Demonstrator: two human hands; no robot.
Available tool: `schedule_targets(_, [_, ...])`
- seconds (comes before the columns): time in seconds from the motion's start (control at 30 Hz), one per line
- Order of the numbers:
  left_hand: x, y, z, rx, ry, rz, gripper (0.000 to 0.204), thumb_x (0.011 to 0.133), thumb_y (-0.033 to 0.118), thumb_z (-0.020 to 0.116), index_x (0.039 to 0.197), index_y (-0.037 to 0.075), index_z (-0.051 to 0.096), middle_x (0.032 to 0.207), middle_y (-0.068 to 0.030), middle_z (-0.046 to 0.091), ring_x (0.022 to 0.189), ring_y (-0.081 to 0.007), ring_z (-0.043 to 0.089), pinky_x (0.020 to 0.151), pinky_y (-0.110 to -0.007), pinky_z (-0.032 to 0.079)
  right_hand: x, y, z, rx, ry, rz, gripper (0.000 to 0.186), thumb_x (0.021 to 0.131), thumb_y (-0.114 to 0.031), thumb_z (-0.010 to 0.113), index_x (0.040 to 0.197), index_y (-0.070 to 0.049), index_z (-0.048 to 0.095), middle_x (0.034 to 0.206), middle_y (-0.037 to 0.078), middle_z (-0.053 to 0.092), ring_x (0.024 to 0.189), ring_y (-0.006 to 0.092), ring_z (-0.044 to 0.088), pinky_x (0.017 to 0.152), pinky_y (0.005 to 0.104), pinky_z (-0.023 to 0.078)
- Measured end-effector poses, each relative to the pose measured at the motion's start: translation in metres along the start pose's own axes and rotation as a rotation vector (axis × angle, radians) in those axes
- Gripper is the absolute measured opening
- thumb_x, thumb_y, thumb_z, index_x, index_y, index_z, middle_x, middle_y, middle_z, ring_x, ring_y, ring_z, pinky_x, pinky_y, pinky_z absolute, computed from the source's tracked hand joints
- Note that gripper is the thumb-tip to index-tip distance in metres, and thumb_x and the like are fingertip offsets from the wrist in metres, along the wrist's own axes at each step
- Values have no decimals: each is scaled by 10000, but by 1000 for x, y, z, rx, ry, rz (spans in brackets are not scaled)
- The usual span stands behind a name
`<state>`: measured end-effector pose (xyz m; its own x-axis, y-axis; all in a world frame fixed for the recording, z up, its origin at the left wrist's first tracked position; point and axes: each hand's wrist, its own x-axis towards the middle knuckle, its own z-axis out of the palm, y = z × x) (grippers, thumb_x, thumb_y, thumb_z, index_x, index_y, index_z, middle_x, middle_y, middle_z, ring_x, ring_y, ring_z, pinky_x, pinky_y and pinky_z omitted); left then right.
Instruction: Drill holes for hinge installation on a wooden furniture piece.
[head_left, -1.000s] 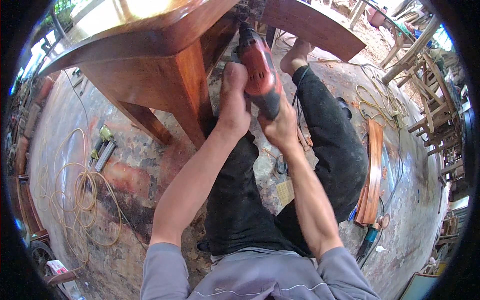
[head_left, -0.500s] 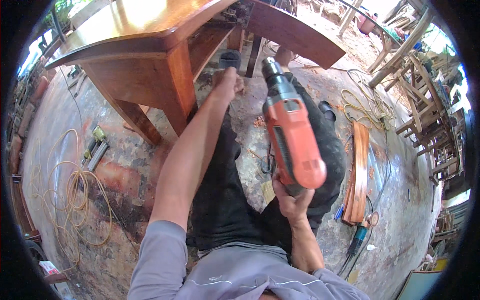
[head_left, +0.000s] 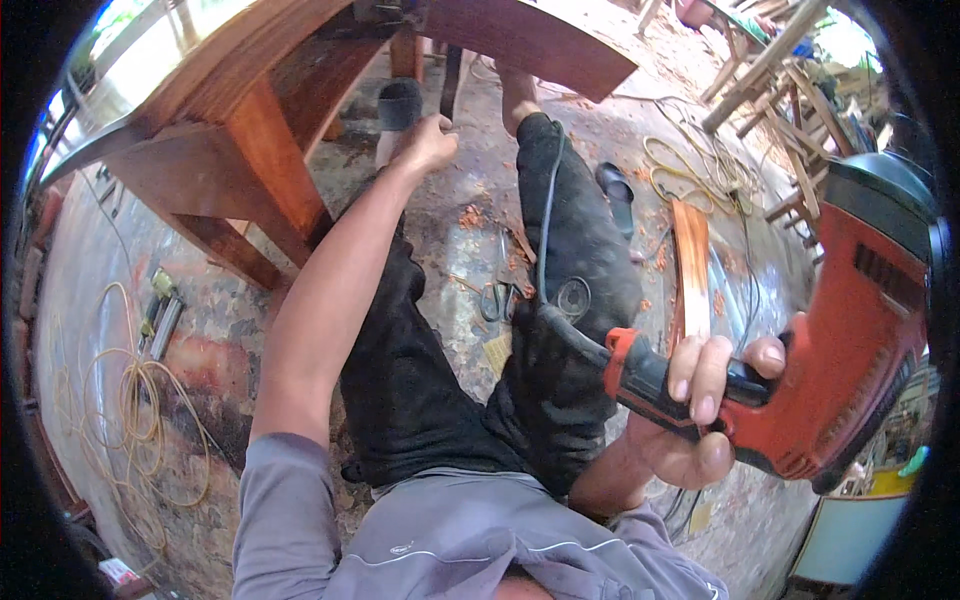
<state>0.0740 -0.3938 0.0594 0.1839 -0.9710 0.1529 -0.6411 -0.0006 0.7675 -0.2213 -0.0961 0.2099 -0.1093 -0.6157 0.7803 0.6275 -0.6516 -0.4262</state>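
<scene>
My right hand (head_left: 705,400) is wrapped round the black grip of a red and black power drill (head_left: 850,330). The drill is raised at the right, its body close to the view's edge; I see no bit in it. From its grip a grey cord (head_left: 545,230) runs over my right leg. My left hand (head_left: 430,147) is closed beyond my left knee, near the wooden desk (head_left: 265,150); what its fingers hold, if anything, is hidden. On the floor between my legs lies a pair of scissors (head_left: 495,302), with orange-brown wood shavings (head_left: 472,216) farther off.
A reddish board (head_left: 530,45) juts out at the far side. Wood strips (head_left: 690,262) and a dark sandal (head_left: 615,190) lie right of my leg. Yellow hose (head_left: 150,400) coils at the left beside a metal tool (head_left: 165,320); another hose coil (head_left: 690,170) lies far right.
The drill has swung from above my right leg out to the right and closer, turning so its grip shows. My view has shifted; my left hand stays closed near the desk.
</scene>
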Motion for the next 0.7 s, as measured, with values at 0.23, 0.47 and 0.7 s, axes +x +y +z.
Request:
schedule_targets(0.23, [-59,38,39,-159,124,-75,338,869,139,651,1165,-23,668,960,-152,738,890,-240,702,784,-352,545,-8,-29,-2,-80,-6,-92,835,816,-101,754,1474,-51,242,1320,13,527,801,72,567,760,252,450])
schedule_targets(0.47, [-146,17,134,-148,322,-485,404,809,158,662,1164,-30,612,1074,-237,660,1011,-410,648,927,-475,482,-20,-47,-3,-61,28,83,643,824,-156,751,1374,-220,423,884,-47,588,874,130,540,924,368,369])
schedule_targets(0.7, [-84,-103,193,-293,336,-1001,475,884,225,577,1290,-21,553,1288,-208,577,1171,-384,568,1025,-462,421,-13,-55,25,-17,-29,64,732,841,-123,744,1444,-91,331,1006,35,543,818,159,535,834,394,444])
